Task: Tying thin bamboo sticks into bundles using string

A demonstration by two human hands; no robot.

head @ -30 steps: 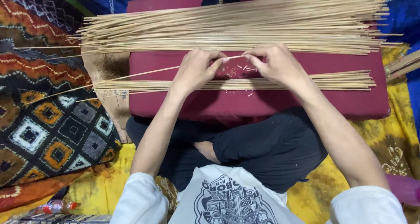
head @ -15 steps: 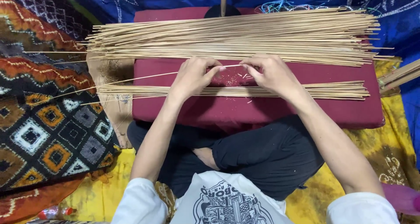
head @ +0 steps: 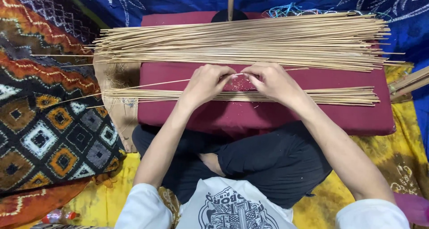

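**1 stick in hand, most still piled**

I pinch 1 thin stick (head: 178, 82) between both hands: my left hand (head: 206, 82) and right hand (head: 273, 80) are closed on it, fingertips meeting over the cushion (head: 268, 117) on my lap. Its free end runs out to the left. Just under my hands lies a small row (head: 339, 95) of sticks, which I judge done. Beyond, the big pile (head: 250, 41) looks untouched, so most of the work seems left.
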